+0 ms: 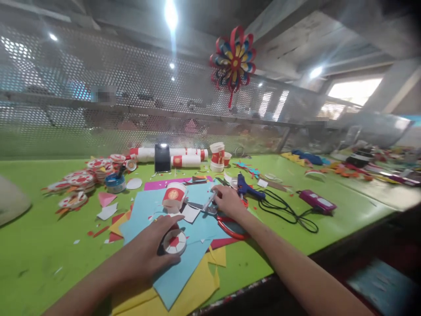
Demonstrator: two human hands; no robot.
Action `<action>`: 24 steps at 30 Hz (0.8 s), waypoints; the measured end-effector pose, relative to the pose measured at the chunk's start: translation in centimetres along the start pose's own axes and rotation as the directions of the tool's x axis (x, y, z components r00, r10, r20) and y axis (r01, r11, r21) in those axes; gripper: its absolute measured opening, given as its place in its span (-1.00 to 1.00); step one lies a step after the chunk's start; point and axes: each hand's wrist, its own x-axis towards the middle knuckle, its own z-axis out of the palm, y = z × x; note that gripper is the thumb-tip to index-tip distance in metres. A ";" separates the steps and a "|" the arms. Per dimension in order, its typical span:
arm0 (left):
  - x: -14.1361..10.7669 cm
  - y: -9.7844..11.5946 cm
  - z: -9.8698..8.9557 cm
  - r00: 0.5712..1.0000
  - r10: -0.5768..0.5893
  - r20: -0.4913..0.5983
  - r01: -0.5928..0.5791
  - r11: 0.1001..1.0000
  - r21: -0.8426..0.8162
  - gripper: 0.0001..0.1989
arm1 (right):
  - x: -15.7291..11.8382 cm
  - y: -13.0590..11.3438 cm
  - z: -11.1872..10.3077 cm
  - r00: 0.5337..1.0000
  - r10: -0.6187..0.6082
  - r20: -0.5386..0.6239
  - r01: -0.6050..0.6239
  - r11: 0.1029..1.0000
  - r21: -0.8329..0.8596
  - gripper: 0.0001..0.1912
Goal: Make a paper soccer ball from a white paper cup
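Note:
My left hand [154, 245] is curved around a small round white piece with a red centre [175, 242], thumb and fingers at its sides. Farther forward, my right hand [226, 199] has its fingers closed on a slim silvery-white tool [209, 202], whose kind I cannot make out. Just below that hand lie scissors with red handles [230, 230]. A small white paper piece [190, 213] rests by the blades. Beyond my left hand stands a red and white paper cup [174, 195]. Light blue paper sheets [187, 272] spread under all this.
Decorated red and white discs [79, 180] are heaped at the left, near a blue jar [115, 183]. Stacked paper cups [187, 161] and a dark phone-like object [162, 159] stand behind. To the right are a blue glue gun [248, 188], its black cord and a purple box [317, 202].

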 end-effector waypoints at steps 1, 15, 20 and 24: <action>0.1 0.0 0.1 1.000 -0.002 -0.005 0.002 1.000 -0.007 -0.30 | 0.1 -0.1 -0.2 1.000 -0.005 0.007 0.005 1.000 -0.005 -0.67; -0.1 1.2 0.5 1.000 0.024 -0.016 -0.023 0.997 0.073 -0.23 | 5.1 -1.7 -0.1 0.972 -0.195 0.128 0.188 0.980 0.067 -0.67; 0.0 1.9 0.2 0.998 0.059 -0.013 -0.057 0.992 0.113 -0.19 | 4.8 -0.8 0.1 0.978 -0.205 0.051 0.195 0.969 0.155 -0.71; -0.1 2.1 0.3 0.997 0.071 -0.028 -0.066 0.988 0.140 -0.18 | 3.8 -0.6 -1.4 0.981 -0.173 -0.090 0.190 0.953 0.237 -0.77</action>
